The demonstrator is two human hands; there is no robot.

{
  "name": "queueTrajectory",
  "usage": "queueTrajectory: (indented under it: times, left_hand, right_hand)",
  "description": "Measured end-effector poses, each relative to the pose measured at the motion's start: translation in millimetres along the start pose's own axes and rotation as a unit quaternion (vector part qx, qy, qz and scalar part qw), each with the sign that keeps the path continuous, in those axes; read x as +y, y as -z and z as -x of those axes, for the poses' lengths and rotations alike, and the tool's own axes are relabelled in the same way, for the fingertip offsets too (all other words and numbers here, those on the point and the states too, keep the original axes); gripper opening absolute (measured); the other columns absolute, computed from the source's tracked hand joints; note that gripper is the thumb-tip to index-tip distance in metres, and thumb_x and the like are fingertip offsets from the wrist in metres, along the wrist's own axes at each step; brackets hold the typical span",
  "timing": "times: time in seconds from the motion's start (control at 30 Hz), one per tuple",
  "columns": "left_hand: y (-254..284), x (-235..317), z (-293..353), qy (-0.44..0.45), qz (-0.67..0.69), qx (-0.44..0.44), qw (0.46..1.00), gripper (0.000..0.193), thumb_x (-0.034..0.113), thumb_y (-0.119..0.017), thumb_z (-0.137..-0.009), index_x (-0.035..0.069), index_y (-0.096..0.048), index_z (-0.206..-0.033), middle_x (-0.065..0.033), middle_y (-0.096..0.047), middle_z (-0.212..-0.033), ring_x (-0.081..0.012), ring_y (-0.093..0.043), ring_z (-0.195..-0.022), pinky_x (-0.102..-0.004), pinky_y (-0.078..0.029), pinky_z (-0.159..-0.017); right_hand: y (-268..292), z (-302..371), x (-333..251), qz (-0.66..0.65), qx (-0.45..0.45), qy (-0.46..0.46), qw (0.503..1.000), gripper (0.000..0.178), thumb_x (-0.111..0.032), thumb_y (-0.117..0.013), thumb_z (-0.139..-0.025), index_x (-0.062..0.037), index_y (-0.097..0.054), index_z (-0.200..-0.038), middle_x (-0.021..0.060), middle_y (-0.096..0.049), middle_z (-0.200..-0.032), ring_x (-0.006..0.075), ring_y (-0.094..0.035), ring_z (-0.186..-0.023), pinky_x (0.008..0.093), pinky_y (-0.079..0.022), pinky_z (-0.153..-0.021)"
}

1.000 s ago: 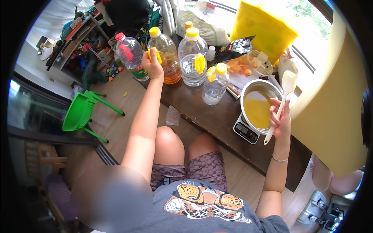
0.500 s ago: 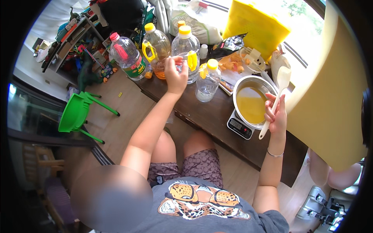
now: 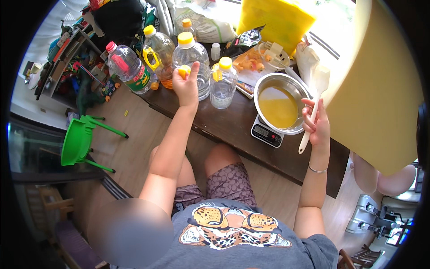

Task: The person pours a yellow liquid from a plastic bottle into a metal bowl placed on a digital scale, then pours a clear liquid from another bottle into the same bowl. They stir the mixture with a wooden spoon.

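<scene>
My left hand (image 3: 186, 89) is closed round the yellow handle (image 3: 184, 71) of a large clear plastic bottle (image 3: 192, 56) with a yellow cap. The bottle stands upright on the dark brown table. My right hand (image 3: 317, 125) holds a cream-white spatula (image 3: 320, 80) between its fingers, blade up and handle end down. Beside that hand, a steel bowl (image 3: 259, 110) of yellow liquid sits on a small kitchen scale (image 3: 267, 135). A smaller clear bottle (image 3: 222, 92) with a yellow cap stands between my left hand and the bowl.
Left of the large bottle stand a yellow-handled bottle (image 3: 161, 47) with amber liquid and a red-capped bottle (image 3: 130, 67). Behind the bowl are a yellow box (image 3: 273, 27) and a small white bottle (image 3: 215, 52). A green chair (image 3: 77, 141) stands on the floor at left.
My left hand has closed on the large bottle's handle, which now shows on the hand's side. The view has shifted slightly. My right hand still holds the spatula by the bowl.
</scene>
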State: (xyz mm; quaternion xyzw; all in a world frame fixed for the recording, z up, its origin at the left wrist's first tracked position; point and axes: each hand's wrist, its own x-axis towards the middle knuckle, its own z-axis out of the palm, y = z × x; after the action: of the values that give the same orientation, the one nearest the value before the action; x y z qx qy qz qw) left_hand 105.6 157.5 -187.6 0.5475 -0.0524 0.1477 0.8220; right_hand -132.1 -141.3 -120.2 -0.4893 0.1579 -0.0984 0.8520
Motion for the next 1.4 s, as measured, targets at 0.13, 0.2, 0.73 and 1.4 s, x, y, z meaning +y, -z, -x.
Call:
queueTrajectory:
  times: [0.13,0.2,0.73,1.4]
  left_hand:
    - [13,31,24,-0.049,-0.048,0.008,0.998,0.04,0.018,-0.079,-0.081,0.015,-0.041,-0.071,0.0105,-0.036,-0.069,-0.0005,-0.028,-0.058,-0.0175,-0.025,-0.052]
    - [16,57,35,-0.063,-0.044,-0.016,0.997,0.036,0.019,-0.078,-0.082,0.014,-0.043,-0.072,0.0101,-0.038,-0.069,-0.0001,-0.031,-0.06,-0.0169,-0.026,-0.053]
    - [7,105,141,-0.019,-0.275,-0.283,0.919,0.039,0.017,-0.085,-0.072,0.002,-0.049,-0.068,-0.0003,-0.041,-0.056,-0.008,-0.034,-0.052,-0.0255,-0.032,-0.045]
    - [-35,108,146,-0.014,-0.333,-0.484,0.809,0.04,0.027,-0.077,-0.081,-0.002,-0.05,-0.076,-0.0154,-0.054,-0.062,-0.024,-0.044,-0.053,-0.0347,-0.043,-0.054]
  right_hand:
    - [-8,1,3,0.052,-0.015,-0.024,0.998,0.044,-0.038,-0.042,-0.102,0.0023,-0.059,-0.111,0.0059,-0.059,-0.075,0.0007,-0.025,-0.039,0.0168,-0.018,-0.034]
    - [-12,3,3,0.084,-0.021,-0.031,0.996,0.041,-0.035,-0.044,-0.102,0.0019,-0.06,-0.11,0.0055,-0.059,-0.075,0.0004,-0.026,-0.039,0.0168,-0.018,-0.034]
    - [-53,-8,-22,0.201,-0.034,0.008,0.979,0.024,-0.024,-0.071,-0.087,-0.007,-0.056,-0.093,-0.0005,-0.056,-0.066,-0.001,-0.032,-0.042,0.0166,-0.021,-0.037]
    - [-64,11,3,0.503,-0.032,0.247,0.827,0.038,-0.032,-0.069,-0.086,-0.0006,-0.053,-0.072,0.0054,-0.043,-0.054,0.0111,-0.041,-0.051,0.029,-0.036,-0.048]
